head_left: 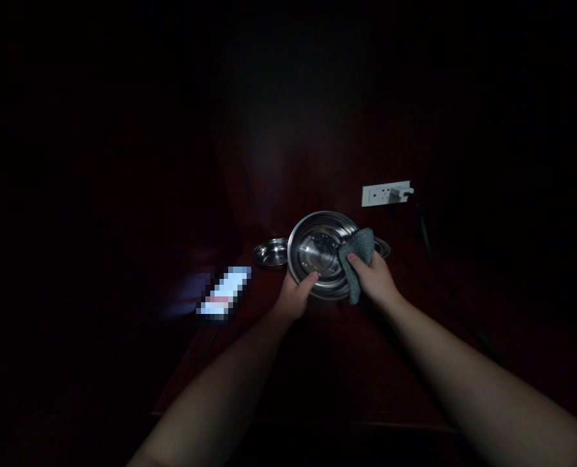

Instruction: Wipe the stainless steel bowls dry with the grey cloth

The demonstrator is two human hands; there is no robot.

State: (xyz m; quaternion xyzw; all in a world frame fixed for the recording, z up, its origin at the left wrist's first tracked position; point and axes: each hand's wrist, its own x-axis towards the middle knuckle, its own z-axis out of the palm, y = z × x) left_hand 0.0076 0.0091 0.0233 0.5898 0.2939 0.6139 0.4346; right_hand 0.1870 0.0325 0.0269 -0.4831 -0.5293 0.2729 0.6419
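A shiny steel bowl [320, 250] is held tilted, its inside facing me. My left hand [295, 295] grips its lower left rim, thumb on the inner side and fingers hidden behind. A grey-green cloth [356, 256] is pinched in my right hand [375, 275] and lies over the bowl's right rim. Behind the held bowl, a second steel bowl [270, 251] rests on the table to the left. Another steel dish [382, 248] shows only its edge at the right, mostly covered by my right hand and the cloth.
The dark red table [327, 389] has its front edge near me. At left lies a lit phone [225, 292], its screen blurred, with a cable [205, 347] below it. A white socket plate [386, 193] with a plug is on the back wall. Surroundings are very dark.
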